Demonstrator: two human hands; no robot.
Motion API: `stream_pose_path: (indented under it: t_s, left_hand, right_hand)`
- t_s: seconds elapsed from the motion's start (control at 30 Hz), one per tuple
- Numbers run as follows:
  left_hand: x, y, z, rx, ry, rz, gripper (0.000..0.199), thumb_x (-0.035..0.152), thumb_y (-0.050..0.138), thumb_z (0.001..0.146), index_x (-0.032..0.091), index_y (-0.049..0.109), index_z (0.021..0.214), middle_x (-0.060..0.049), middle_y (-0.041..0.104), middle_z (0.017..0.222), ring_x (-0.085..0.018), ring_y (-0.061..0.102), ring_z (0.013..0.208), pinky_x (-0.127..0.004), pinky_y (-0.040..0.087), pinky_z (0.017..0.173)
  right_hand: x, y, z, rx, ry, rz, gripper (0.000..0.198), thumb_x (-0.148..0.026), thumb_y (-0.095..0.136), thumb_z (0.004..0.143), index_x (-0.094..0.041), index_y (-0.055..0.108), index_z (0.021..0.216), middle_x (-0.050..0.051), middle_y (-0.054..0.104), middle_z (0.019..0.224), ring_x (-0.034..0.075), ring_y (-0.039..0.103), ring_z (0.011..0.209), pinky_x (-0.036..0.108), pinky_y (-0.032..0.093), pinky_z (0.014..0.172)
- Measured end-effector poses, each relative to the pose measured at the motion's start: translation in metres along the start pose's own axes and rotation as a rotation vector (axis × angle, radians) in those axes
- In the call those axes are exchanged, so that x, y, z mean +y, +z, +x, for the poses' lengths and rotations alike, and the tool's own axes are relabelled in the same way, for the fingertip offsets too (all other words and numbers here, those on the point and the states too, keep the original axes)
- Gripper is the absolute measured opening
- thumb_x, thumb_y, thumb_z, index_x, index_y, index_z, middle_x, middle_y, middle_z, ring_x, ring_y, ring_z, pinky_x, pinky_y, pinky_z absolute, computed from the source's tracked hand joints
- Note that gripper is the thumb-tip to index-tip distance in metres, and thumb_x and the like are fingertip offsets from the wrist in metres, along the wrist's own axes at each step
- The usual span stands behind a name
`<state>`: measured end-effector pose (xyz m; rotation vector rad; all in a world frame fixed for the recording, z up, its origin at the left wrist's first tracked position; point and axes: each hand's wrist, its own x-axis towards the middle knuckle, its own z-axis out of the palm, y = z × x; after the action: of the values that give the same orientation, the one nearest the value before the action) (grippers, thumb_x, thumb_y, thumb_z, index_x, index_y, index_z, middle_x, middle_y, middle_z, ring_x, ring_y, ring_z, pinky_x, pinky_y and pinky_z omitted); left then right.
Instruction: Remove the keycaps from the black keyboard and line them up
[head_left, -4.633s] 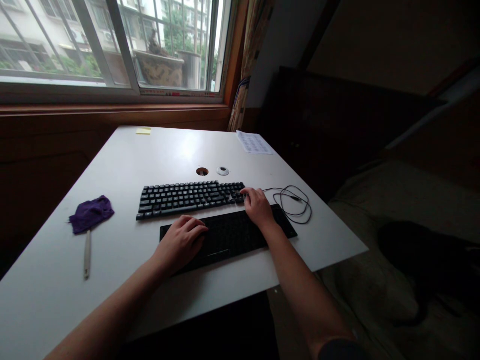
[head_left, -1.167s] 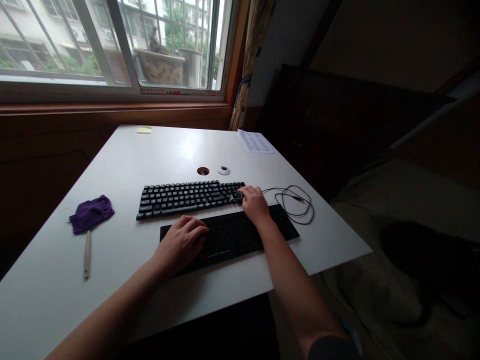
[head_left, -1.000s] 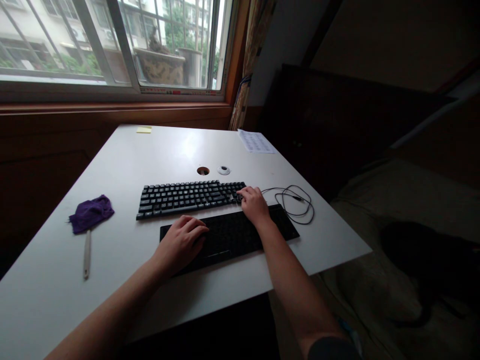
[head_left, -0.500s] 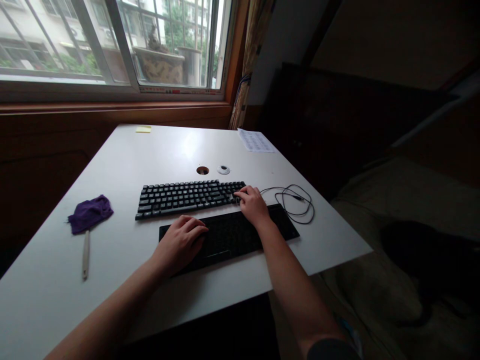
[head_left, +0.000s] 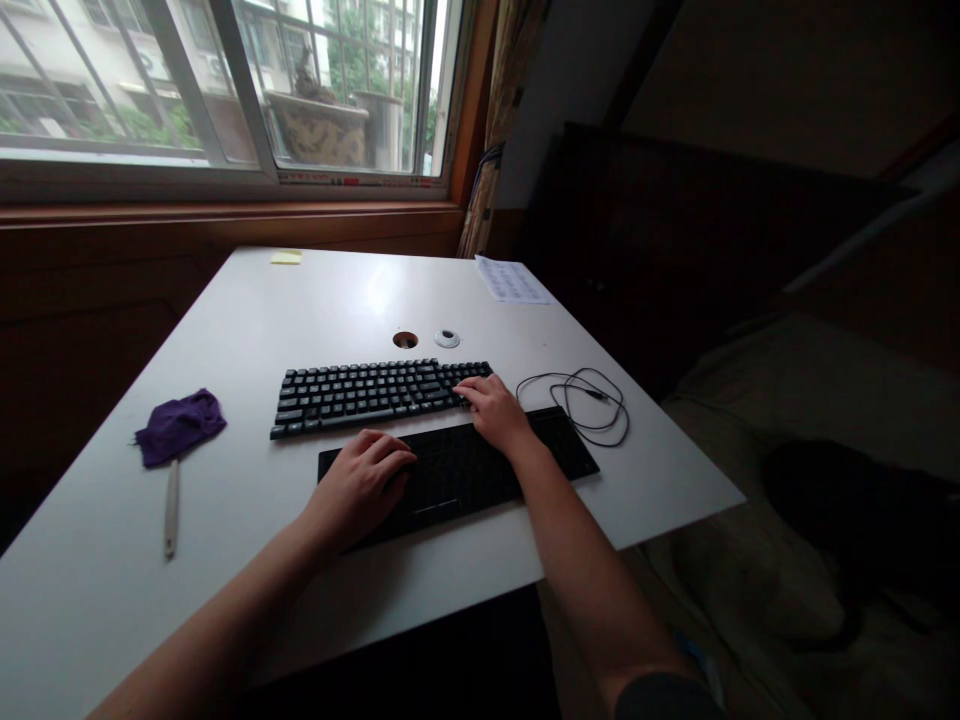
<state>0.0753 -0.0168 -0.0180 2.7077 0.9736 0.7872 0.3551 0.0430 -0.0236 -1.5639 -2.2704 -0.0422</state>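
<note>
A block of black keyboard keys point(head_left: 367, 393) lies on the white table, just behind a flat black keyboard base point(head_left: 465, 470). My left hand point(head_left: 367, 472) rests on the left part of the base, its fingers lying loosely bent over it and holding nothing I can see. Over the right end of the keys is my right hand point(head_left: 489, 408). Its fingers are close together, with the tips at the keys; what they pinch, if anything, is too small to make out. The hand covers part of the lower right keys.
To the right lies a coiled black cable point(head_left: 600, 400). A purple cloth point(head_left: 181, 428) covers the head of a pale-handled tool point(head_left: 172, 510) at the left. Farther back are a round hole point(head_left: 405, 340), a ring-shaped cover point(head_left: 447, 339), a printed sheet point(head_left: 514, 280) and a yellow note point(head_left: 286, 257).
My right hand has shifted a little to the left along the keys, showing more of the cable behind it. My left hand, the keys and the base stay where they were.
</note>
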Motion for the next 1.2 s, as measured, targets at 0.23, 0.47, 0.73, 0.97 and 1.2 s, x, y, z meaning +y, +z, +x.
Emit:
stream_pose_path:
  t_s: [0.23,0.47,0.73,0.97,1.2]
  left_hand:
    - [0.0,0.0,0.0,-0.017,-0.012,0.0,0.02,0.017,0.06,0.09,0.022,0.067,0.108,-0.006,0.068,0.111,-0.025,0.055,0.105,-0.045,0.05,0.095]
    - [0.0,0.0,0.001,0.013,0.011,-0.005,0.02,0.016,0.059,0.09,0.022,0.068,0.107,-0.007,0.068,0.109,-0.025,0.057,0.104,-0.046,0.052,0.093]
    - [0.0,-0.001,0.0,-0.012,-0.001,0.003,0.021,0.017,0.06,0.09,0.023,0.067,0.109,-0.006,0.068,0.111,-0.025,0.056,0.105,-0.045,0.05,0.095]
    - [-0.001,0.0,0.0,-0.017,-0.009,0.003,0.02,0.017,0.06,0.09,0.022,0.067,0.109,-0.006,0.068,0.111,-0.025,0.055,0.104,-0.045,0.051,0.094]
    - [-0.001,0.0,0.0,-0.017,-0.006,-0.004,0.02,0.017,0.058,0.091,0.022,0.066,0.109,-0.006,0.068,0.112,-0.026,0.055,0.105,-0.045,0.051,0.094]
  right_hand:
    - [-0.001,-0.001,0.001,-0.015,-0.02,-0.011,0.048,-0.005,0.049,0.086,-0.025,0.069,0.124,0.003,0.066,0.124,0.026,0.049,0.105,0.042,0.049,0.097]
    - [-0.003,-0.001,0.001,-0.018,-0.011,-0.027,0.047,-0.004,0.049,0.086,-0.025,0.069,0.123,0.003,0.066,0.123,0.026,0.05,0.107,0.041,0.048,0.098]
    - [-0.004,-0.001,0.0,0.001,-0.015,-0.026,0.048,-0.003,0.049,0.084,-0.024,0.068,0.123,0.003,0.066,0.123,0.025,0.05,0.107,0.039,0.048,0.097]
    - [0.004,-0.001,-0.002,0.076,0.068,-0.011,0.048,-0.002,0.048,0.083,-0.022,0.069,0.121,0.005,0.066,0.12,0.026,0.051,0.106,0.04,0.047,0.097]
    - [0.012,0.0,-0.003,0.127,0.106,0.024,0.049,0.0,0.044,0.082,-0.017,0.066,0.123,0.006,0.07,0.115,0.025,0.052,0.104,0.039,0.045,0.098]
